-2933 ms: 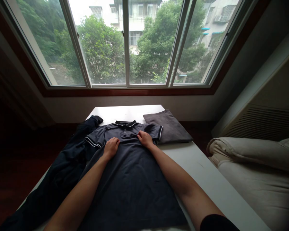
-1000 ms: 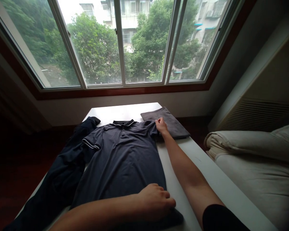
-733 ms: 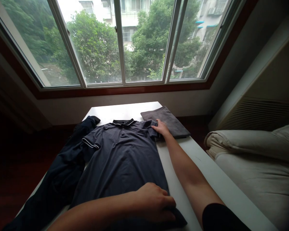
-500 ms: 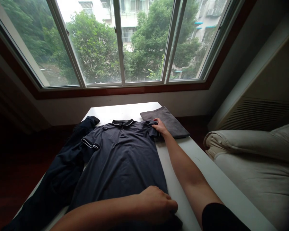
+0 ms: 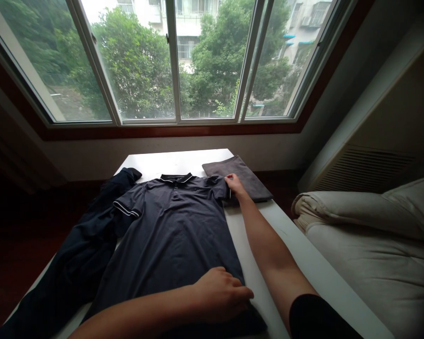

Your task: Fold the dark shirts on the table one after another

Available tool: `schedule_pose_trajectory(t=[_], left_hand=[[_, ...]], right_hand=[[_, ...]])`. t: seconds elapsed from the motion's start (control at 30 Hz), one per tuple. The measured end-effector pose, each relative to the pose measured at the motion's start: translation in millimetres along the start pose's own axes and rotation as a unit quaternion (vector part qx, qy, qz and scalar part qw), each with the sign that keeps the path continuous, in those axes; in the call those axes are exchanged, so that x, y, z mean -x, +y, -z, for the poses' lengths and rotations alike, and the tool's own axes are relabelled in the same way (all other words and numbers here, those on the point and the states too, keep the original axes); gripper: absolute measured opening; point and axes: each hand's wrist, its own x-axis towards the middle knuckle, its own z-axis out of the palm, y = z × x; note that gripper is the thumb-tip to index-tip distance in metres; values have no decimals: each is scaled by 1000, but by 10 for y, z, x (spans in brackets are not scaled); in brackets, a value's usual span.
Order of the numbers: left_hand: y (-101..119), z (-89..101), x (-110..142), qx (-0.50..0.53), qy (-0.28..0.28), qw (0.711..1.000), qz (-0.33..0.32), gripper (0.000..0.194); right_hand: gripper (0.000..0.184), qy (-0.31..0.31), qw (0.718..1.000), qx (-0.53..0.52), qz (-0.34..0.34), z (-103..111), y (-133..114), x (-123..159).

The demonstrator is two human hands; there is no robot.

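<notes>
A dark navy polo shirt (image 5: pixel 173 226) with white-trimmed collar and sleeves lies flat, front up, on a white table (image 5: pixel 297 263). My left hand (image 5: pixel 221 296) reaches across my body and closes on the shirt's bottom right corner near the table's front. My right hand (image 5: pixel 235 184) is stretched far forward and pinches the end of the shirt's right sleeve, beside a folded grey cloth (image 5: pixel 240 176).
Dark navy trousers (image 5: pixel 81 245) lie crumpled along the table's left side and hang over its edge. A cream sofa or cushion (image 5: pixel 367 245) stands close on the right. A wide window (image 5: pixel 176 61) fills the wall behind the table.
Both hands left the shirt's chest: the left went to the bottom right corner, the right to the right sleeve. In the last second they have barely shifted.
</notes>
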Motion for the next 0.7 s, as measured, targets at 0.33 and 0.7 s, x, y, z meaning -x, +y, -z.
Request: schedule_pose_trajectory(t=[0.33, 0.7], left_hand=[[-82, -166, -10, -60, 21, 997, -49, 14], [15, -16, 5, -63, 55, 996, -33, 15]], right_hand=[[49, -189, 957, -222, -8, -20, -43, 113], [60, -247, 947, -121, 164, -144, -63, 187]])
